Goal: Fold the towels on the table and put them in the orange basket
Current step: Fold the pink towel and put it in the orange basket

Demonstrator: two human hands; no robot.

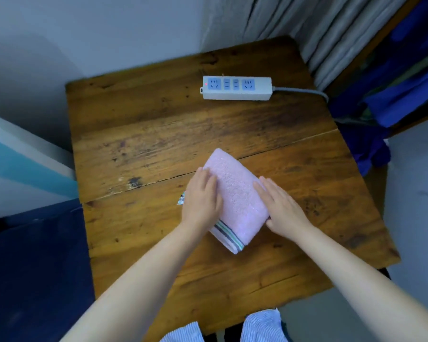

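One pink towel (pixel 235 201) lies folded into a compact bundle on the wooden table (pixel 158 134), nearer the person than the white power strip (pixel 237 88), which sits well apart from it toward the table's far edge. No orange basket shows in this view.

As a judgement, the towel is light, soft and limp: it will sag and could spring open if lifted by a single corner, so taking it from both long sides at once, or sliding a palm under it, looks safest. The striped hem (pixel 229 239) points toward the person.

Each hand lies flat at one side of the bundle. The left hand (pixel 203 198) rests on the towel's left edge, fingers straight and together, pressing down rather than gripping. The right hand (pixel 281 206) lies along the right edge, fingers extended onto the cloth, the thumb down by the near corner; whether the thumb is tucked under the fold I cannot tell. A small printed scrap (pixel 181 199) peeks out just beside the left hand.
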